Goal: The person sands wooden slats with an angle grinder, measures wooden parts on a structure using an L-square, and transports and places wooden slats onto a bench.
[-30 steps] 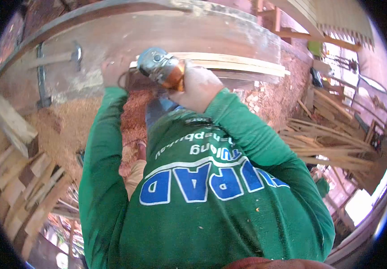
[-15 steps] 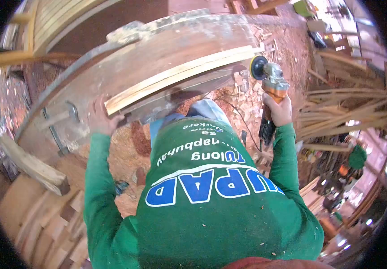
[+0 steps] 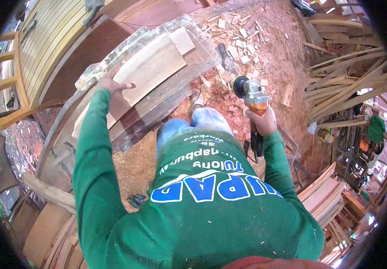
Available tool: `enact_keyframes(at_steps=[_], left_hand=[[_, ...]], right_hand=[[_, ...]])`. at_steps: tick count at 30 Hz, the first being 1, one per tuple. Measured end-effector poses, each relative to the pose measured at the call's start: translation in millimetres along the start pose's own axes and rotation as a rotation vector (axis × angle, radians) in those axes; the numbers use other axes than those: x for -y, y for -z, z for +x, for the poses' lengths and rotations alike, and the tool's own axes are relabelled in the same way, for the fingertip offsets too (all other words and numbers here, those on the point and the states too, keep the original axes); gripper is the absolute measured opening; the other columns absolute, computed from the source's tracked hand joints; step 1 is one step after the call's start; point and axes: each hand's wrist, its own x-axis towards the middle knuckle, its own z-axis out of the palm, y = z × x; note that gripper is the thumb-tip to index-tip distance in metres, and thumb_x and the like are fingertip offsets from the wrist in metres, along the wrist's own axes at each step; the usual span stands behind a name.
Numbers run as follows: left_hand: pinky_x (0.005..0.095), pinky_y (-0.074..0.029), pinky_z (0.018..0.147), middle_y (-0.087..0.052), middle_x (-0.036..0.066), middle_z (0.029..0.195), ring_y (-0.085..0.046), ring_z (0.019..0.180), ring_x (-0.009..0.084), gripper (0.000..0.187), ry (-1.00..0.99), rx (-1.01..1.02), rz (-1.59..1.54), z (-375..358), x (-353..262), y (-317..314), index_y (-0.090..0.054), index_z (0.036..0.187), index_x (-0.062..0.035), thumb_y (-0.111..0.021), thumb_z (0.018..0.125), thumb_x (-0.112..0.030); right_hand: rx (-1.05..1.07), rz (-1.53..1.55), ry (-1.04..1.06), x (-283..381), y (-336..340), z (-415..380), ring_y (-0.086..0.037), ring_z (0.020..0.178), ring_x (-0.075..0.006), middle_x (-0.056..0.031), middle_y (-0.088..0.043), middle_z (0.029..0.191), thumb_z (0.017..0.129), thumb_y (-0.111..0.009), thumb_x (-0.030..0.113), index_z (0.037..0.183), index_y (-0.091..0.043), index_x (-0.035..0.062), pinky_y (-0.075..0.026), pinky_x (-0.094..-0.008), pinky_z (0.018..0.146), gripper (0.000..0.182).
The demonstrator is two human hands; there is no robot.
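Note:
A wide, slightly curved pale wooden board lies flat on the workbench. My left hand is on the board near its far edge, with the thumb stretched out and the fingers apart. In my right hand is an angle grinder with an orange-and-metal body, its handle wrapped by my fingers. The grinder's round sanding disc faces left toward the bench and stands apart from the board. A short wood piece lies by the board's far right end.
The workbench has a worn, dusty top. Wood offcuts and sawdust cover the floor beyond the grinder. Curved wooden strips are stacked at the right. A slatted wooden piece stands at the far left, and a clamp grips the bench's near left.
The board has turned from its narrow edge to lying flat with its broad face up. My left hand has gone from gripping its end to spreading over it. The grinder is still held.

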Motion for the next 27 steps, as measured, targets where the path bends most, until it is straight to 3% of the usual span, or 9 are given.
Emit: enact_keyframes(at_steps=[1, 4, 7, 10, 14, 17, 20, 21, 27], left_hand=[[0.0418, -0.047, 0.107, -0.066, 0.014, 0.13, -0.059, 0.126, 0.0349, 0.112, 0.093, 0.082, -0.025, 14, -3, 2, -0.049, 0.15, -0.0239, -0.095, 0.054, -0.057], [0.0417, -0.045, 0.111, -0.068, 0.016, 0.124, -0.058, 0.127, 0.0344, 0.108, -0.058, 0.153, -0.24, 39, -14, -26, -0.053, 0.148, -0.0209, -0.093, 0.055, -0.06], [0.0393, -0.039, 0.115, -0.053, 0.021, 0.144, -0.05, 0.136, 0.0341, 0.117, 0.133, 0.274, 0.06, 42, -86, -33, -0.048, 0.15, -0.0151, -0.096, 0.051, -0.055], [0.0414, -0.038, 0.117, -0.042, 0.023, 0.152, -0.046, 0.139, 0.0354, 0.123, 0.086, 0.158, 0.19, 41, -102, -68, -0.043, 0.154, -0.0147, -0.094, 0.05, -0.058], [0.0565, -0.033, 0.119, -0.016, 0.024, 0.165, -0.023, 0.147, 0.0543, 0.143, 0.319, 0.089, 0.255, 11, -148, -84, -0.016, 0.163, -0.0204, -0.095, 0.05, -0.056], [0.0601, -0.027, 0.121, -0.003, 0.024, 0.167, -0.006, 0.147, 0.0606, 0.148, 0.643, 0.064, 0.101, 10, -161, -86, -0.01, 0.163, -0.022, -0.097, 0.048, -0.054], [0.0567, -0.021, 0.125, 0.002, 0.026, 0.166, -0.005, 0.148, 0.0579, 0.152, 0.701, 0.11, 0.025, 6, -169, -75, -0.008, 0.163, -0.0228, -0.098, 0.045, -0.052], [0.0569, -0.019, 0.125, 0.002, 0.026, 0.166, -0.007, 0.149, 0.0571, 0.153, 0.672, 0.113, 0.037, 7, -165, -76, -0.008, 0.163, -0.0231, -0.098, 0.044, -0.052], [0.061, -0.011, 0.124, -0.006, 0.031, 0.165, -0.025, 0.149, 0.0487, 0.157, 0.624, 0.115, 0.093, 13, -151, -81, -0.007, 0.164, -0.0229, -0.098, 0.04, -0.055]], right_hand=[[0.01, 0.05, 0.017, -4, 4, 3, -0.064, 0.101, -0.0133, -0.0052, -0.069, 0.112, 0.082, -0.077, 0.011, 0.123, -0.061, 0.001, -0.051, -0.0312, 0.09, 0.046], [0.039, 0.19, 0.002, -6, 15, 11, -0.065, 0.103, -0.0141, -0.0052, -0.068, 0.113, 0.082, -0.076, 0.007, 0.125, -0.06, 0.0007, -0.051, -0.0314, 0.093, 0.046], [0.134, 0.261, -0.003, -12, 26, 39, -0.065, 0.105, -0.0153, -0.0084, -0.068, 0.115, 0.083, -0.076, 0.009, 0.132, -0.054, -0.0006, -0.052, -0.0311, 0.093, 0.054], [0.165, 0.354, 0.078, 1, 25, 65, -0.065, 0.104, -0.0159, -0.0082, -0.068, 0.117, 0.084, -0.076, 0.009, 0.133, -0.053, -0.0011, -0.052, -0.0315, 0.092, 0.055], [0.226, 0.291, 0.073, -32, 3, 143, -0.064, 0.106, -0.0154, -0.0096, -0.067, 0.119, 0.083, -0.077, 0.012, 0.133, -0.051, -0.0025, -0.052, -0.0329, 0.093, 0.058], [0.229, 0.015, 0.131, 27, -1, 161, -0.069, 0.102, -0.021, -0.0153, -0.07, 0.112, 0.08, -0.08, 0.022, 0.128, -0.054, -0.004, -0.054, -0.0365, 0.09, 0.06], [0.208, -0.388, 0.189, 31, -7, 189, -0.072, 0.096, -0.0322, -0.0223, -0.072, 0.101, 0.076, -0.08, 0.034, 0.121, -0.057, -0.0052, -0.056, -0.0419, 0.087, 0.064], [0.28, -0.424, 0.142, 39, -5, 193, -0.071, 0.099, -0.0277, -0.018, -0.072, 0.107, 0.079, -0.08, 0.035, 0.124, -0.059, -0.0036, -0.054, -0.0383, 0.09, 0.063], [0.24, -0.568, 0.17, 39, -9, 222, -0.072, 0.094, -0.0345, -0.0205, -0.073, 0.1, 0.077, -0.083, 0.042, 0.122, -0.06, -0.0028, -0.056, -0.0423, 0.085, 0.067]])
